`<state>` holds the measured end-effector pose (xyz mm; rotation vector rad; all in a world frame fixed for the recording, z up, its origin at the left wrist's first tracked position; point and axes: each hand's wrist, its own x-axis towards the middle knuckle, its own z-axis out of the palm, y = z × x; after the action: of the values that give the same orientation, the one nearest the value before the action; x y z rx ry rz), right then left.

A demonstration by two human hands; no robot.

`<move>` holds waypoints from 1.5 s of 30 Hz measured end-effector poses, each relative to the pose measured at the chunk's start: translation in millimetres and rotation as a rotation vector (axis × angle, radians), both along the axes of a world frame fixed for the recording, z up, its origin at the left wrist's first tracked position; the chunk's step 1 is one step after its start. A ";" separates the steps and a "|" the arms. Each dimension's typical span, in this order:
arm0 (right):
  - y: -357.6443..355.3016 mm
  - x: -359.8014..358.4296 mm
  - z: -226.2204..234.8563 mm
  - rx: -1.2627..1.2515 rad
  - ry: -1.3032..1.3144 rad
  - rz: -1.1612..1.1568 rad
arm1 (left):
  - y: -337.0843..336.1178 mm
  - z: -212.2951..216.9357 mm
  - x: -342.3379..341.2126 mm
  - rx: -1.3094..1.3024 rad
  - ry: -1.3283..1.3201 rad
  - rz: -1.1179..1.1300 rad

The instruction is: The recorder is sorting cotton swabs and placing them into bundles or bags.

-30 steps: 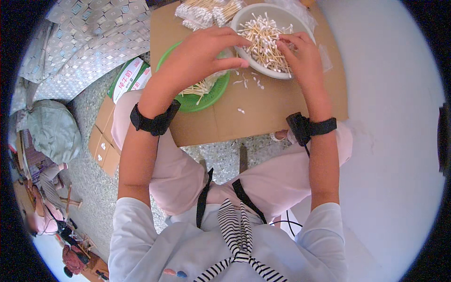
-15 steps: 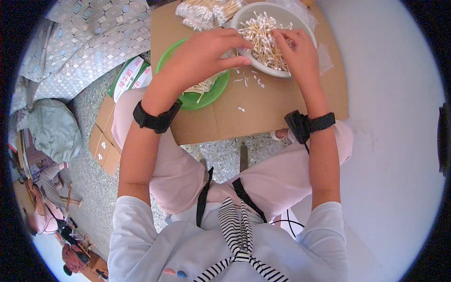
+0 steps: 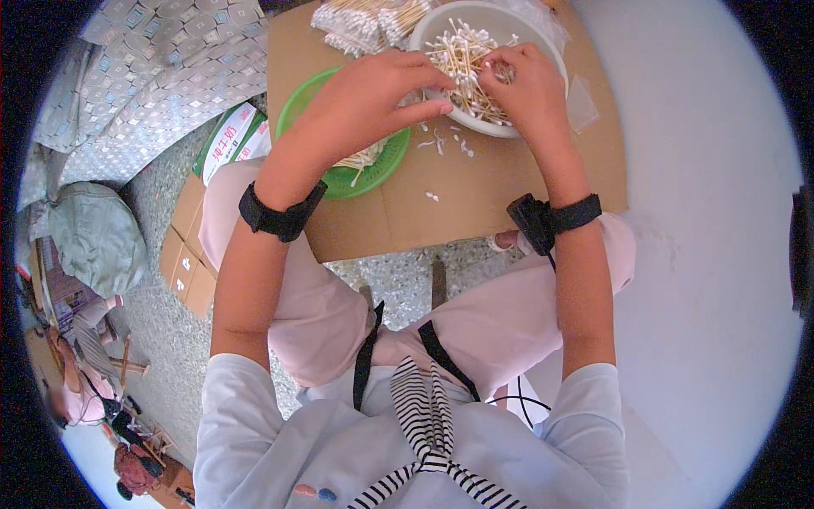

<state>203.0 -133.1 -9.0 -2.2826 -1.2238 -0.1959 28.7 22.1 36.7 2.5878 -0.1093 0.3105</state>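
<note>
Parts hidden or cut off in the head view

The left hand (image 3: 369,106) covers much of the green plate (image 3: 307,102); the white bowl (image 3: 543,51) and bundled cotton swabs (image 3: 356,21) are clipped at the top edge.

Both forearms reach forward from the lower edge, each with 1 black wrist strap, left hand (image 3: 366,109) palm down with fingers curled and pinched, right hand (image 3: 527,89) close beside it, fingers bent downward, fingertips nearly meeting.
</note>
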 end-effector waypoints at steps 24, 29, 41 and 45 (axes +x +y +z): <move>4.9 -10.1 19.2 0.617 0.460 0.061 | 6.9 1.4 6.2 -0.161 -0.319 0.219; 2.3 -4.6 13.1 0.620 0.429 0.022 | 3.0 0.7 8.5 -0.224 -0.334 0.211; -1.3 -33.9 37.3 0.438 0.624 0.279 | 4.3 8.2 6.4 -0.300 -0.331 0.203; -4.0 -33.7 35.6 0.353 0.655 0.283 | 0.2 12.2 4.8 -0.320 -0.303 0.159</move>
<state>169.3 -137.1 26.6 -1.6465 -1.0345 0.3837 33.4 22.3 48.9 2.2208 0.0375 0.7174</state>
